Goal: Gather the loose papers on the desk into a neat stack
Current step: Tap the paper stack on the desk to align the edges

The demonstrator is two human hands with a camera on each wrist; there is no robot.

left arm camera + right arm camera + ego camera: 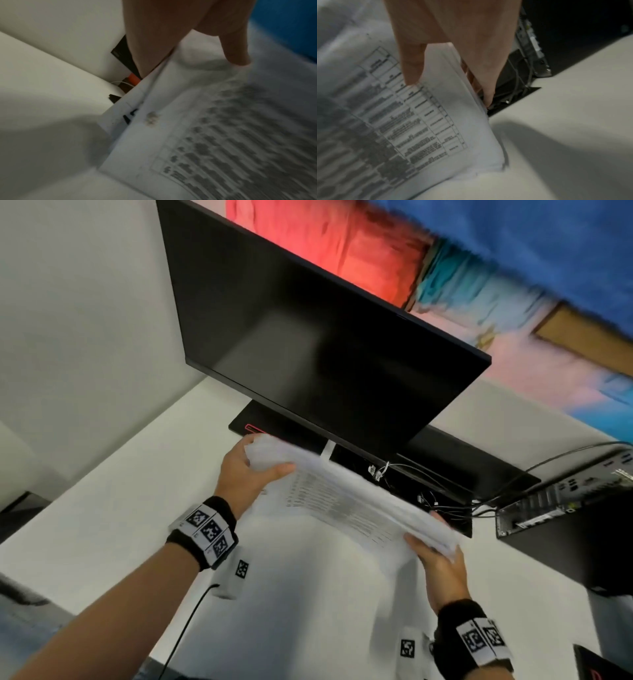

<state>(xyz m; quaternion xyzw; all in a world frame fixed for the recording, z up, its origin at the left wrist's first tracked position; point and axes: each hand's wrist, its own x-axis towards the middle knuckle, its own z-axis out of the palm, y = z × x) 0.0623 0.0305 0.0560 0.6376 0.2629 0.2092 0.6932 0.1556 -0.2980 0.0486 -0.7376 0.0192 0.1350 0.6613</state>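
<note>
A bundle of white printed papers (pixel 346 501) stands on edge on the white desk (pixel 102 508) in front of the monitor. My left hand (pixel 250 470) grips its left end, thumb on the near face and fingers behind. My right hand (pixel 435 556) grips its right end the same way. In the left wrist view the thumb (pixel 235 50) presses the papers (pixel 205 135), which carry blurred table text. In the right wrist view the thumb (pixel 412 63) lies on the printed sheet (pixel 419 121) and the fingers (pixel 484 75) are curled behind the bundle.
A black monitor (pixel 308 337) on a black base (pixel 267 422) stands just behind the papers. A black computer case (pixel 565 522) with cables (pixel 445 501) sits at the right. A black cable (pixel 185 628) runs along the desk near my left forearm.
</note>
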